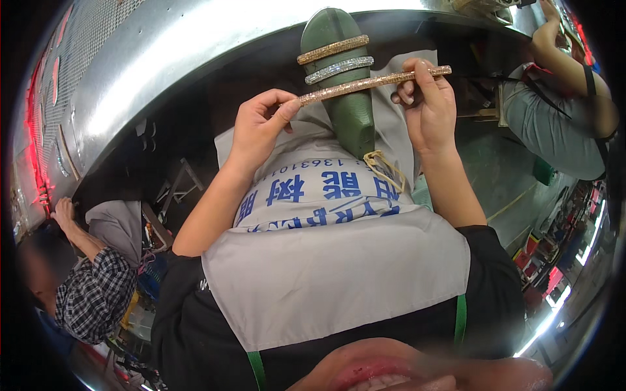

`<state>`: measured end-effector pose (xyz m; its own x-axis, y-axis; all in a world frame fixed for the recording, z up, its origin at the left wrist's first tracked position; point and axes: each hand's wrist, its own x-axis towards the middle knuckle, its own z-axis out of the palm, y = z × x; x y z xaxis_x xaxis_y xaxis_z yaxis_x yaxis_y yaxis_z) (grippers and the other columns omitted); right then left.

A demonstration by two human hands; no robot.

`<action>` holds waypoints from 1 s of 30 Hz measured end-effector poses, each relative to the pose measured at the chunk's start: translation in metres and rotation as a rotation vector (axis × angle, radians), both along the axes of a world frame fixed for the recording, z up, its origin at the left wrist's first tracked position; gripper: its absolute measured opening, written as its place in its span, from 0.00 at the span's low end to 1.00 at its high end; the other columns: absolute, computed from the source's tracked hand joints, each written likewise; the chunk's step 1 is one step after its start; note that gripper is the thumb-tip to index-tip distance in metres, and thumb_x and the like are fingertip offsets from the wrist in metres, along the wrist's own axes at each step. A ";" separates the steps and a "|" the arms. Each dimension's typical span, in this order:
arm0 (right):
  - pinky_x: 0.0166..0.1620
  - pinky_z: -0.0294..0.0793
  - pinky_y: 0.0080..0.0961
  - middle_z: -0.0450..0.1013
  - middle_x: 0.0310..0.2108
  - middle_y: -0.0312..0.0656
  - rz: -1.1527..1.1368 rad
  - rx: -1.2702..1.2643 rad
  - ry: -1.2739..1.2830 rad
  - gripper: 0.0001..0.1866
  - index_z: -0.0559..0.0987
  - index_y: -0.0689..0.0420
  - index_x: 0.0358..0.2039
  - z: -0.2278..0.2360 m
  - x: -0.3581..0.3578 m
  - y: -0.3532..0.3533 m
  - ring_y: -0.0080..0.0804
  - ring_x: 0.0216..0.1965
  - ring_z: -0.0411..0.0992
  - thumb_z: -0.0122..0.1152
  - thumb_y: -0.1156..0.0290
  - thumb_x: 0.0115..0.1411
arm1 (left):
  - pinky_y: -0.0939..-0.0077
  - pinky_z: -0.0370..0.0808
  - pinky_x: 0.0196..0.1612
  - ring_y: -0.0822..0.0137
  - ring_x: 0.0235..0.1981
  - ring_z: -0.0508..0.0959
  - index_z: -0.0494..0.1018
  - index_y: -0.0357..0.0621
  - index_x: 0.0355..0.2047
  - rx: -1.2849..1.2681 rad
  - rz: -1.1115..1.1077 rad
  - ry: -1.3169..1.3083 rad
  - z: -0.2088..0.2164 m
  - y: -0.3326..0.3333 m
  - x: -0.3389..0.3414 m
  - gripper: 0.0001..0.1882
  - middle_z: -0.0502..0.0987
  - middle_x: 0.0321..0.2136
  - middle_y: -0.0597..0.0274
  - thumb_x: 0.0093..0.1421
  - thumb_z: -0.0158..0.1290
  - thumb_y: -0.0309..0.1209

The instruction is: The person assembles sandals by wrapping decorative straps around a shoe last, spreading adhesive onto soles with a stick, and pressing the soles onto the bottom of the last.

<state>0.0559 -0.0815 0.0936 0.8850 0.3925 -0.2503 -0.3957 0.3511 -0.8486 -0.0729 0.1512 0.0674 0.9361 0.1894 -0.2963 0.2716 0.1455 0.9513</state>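
Observation:
A narrow strip covered in gold glitter stones (375, 83) is stretched between my hands, lying across a green shoe last (352, 127). My left hand (261, 127) pinches its left end between thumb and fingers. Near the right end, my right hand (432, 111) grips it, with a short piece sticking out past the fingers. Farther up the last, a gold sparkly band (332, 49) and a silver one (339, 70) cross it side by side. A loop of pale yellow cord (385, 163) hangs at the last's near end, over my grey apron (339, 274).
A shiny metal bench (195, 39) curves along the far side and left. At left, a co-worker in a checked shirt (98, 293) has a hand at its edge. Another person's grey-clad body (554, 130) is at right. A narrow strip (68, 153) lies on the bench.

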 end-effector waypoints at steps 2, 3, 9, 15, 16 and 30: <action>0.30 0.67 0.21 0.66 0.23 0.32 -0.018 -0.030 0.020 0.15 0.77 0.59 0.37 0.004 -0.002 -0.003 0.18 0.24 0.62 0.52 0.60 0.65 | 0.84 0.69 0.28 0.81 0.24 0.68 0.75 0.38 0.32 -0.016 -0.019 0.000 -0.012 -0.001 -0.005 0.11 0.71 0.23 0.71 0.63 0.53 0.34; 0.30 0.68 0.21 0.66 0.23 0.31 -0.037 -0.066 0.082 0.14 0.77 0.59 0.37 0.004 -0.012 0.003 0.18 0.24 0.62 0.53 0.60 0.65 | 0.84 0.69 0.29 0.81 0.25 0.69 0.75 0.38 0.31 -0.102 -0.053 -0.002 -0.015 0.007 -0.011 0.11 0.71 0.24 0.71 0.63 0.53 0.34; 0.40 0.72 0.28 0.74 0.34 0.37 0.005 -0.098 0.211 0.17 0.78 0.57 0.39 -0.012 -0.041 0.014 0.25 0.35 0.71 0.48 0.57 0.67 | 0.82 0.73 0.38 0.76 0.32 0.74 0.74 0.38 0.34 -0.367 -0.083 -0.048 -0.028 0.007 -0.021 0.10 0.76 0.30 0.65 0.65 0.51 0.34; 0.47 0.73 0.37 0.74 0.43 0.48 0.068 0.100 0.520 0.22 0.71 0.62 0.50 -0.024 -0.054 0.050 0.39 0.41 0.73 0.46 0.57 0.66 | 0.78 0.75 0.42 0.72 0.36 0.78 0.75 0.36 0.36 -0.693 -0.064 -0.018 -0.019 0.008 -0.023 0.11 0.79 0.33 0.60 0.64 0.51 0.33; 0.45 0.75 0.37 0.74 0.43 0.49 0.185 0.158 0.656 0.21 0.72 0.63 0.50 -0.012 -0.053 0.052 0.39 0.40 0.74 0.47 0.58 0.66 | 0.79 0.75 0.40 0.72 0.34 0.78 0.75 0.36 0.35 -0.555 -0.065 -0.058 0.000 0.006 -0.021 0.11 0.79 0.31 0.61 0.64 0.52 0.33; 0.33 0.74 0.18 0.71 0.33 0.35 0.515 0.117 0.114 0.13 0.73 0.57 0.43 0.018 -0.059 0.084 0.22 0.32 0.71 0.58 0.65 0.61 | 0.82 0.72 0.33 0.78 0.27 0.73 0.76 0.34 0.31 -0.160 0.037 -0.294 0.077 0.002 -0.022 0.11 0.76 0.24 0.66 0.64 0.51 0.31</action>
